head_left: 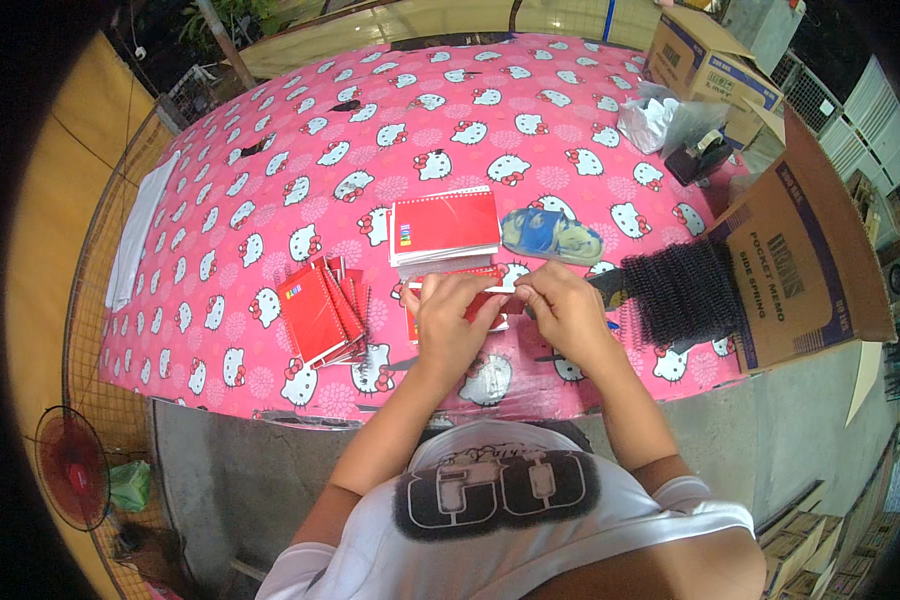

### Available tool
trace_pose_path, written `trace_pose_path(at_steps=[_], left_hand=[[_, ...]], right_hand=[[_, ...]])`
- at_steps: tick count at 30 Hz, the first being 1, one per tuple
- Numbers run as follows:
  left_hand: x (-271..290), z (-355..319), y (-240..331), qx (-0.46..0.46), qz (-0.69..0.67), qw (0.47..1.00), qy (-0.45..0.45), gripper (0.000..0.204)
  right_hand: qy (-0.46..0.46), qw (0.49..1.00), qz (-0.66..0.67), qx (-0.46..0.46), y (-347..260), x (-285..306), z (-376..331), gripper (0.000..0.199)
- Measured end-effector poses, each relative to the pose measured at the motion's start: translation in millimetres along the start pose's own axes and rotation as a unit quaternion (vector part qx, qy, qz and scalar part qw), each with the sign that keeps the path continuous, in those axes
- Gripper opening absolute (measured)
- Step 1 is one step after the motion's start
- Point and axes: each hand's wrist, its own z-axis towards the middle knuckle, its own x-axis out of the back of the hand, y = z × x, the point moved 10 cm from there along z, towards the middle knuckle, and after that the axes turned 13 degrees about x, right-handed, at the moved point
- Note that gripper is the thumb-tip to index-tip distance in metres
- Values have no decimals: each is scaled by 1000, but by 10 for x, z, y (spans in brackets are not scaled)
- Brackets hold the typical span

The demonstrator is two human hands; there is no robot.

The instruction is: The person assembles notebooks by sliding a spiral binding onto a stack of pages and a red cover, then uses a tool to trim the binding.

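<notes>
My left hand (448, 318) is closed round a small red-covered notebook (485, 281), its white page edge facing up. At the notebook's right end, the fingers of my right hand (562, 308) are pinched together; whatever is between them is too small to make out. Just beyond my hands lies a stack of red covers and white pages (445, 222), with a row of punched holes along its far edge. To the left, several red spiral notebooks (315, 312) lie in an uneven pile. Black spiral coils (678, 292) lie bunched to the right of my right hand.
A pink cartoon-print cloth (370, 130) covers the table. A blue and yellowish flat item (552, 236) lies beyond my right hand. An open cardboard box (795, 255) stands tilted at the right edge, with another carton (705, 70) and plastic bags (650, 120) farther back. A fan (72, 468) is at lower left.
</notes>
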Motion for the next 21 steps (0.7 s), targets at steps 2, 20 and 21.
trace_pose_path(at_steps=[2,20,21], left_hand=[[10,-14,-5,-4,2,1000,0,21],[26,24,174,-51,13,998,-22,30],[28,23,157,-46,23,998,-27,32]], right_hand=[[4,1000,-30,1,-103,42,55,19],[-94,970,-220,-45,1604,-75,58,28],[-147,957,-245,-46,1632,-218,31,30]])
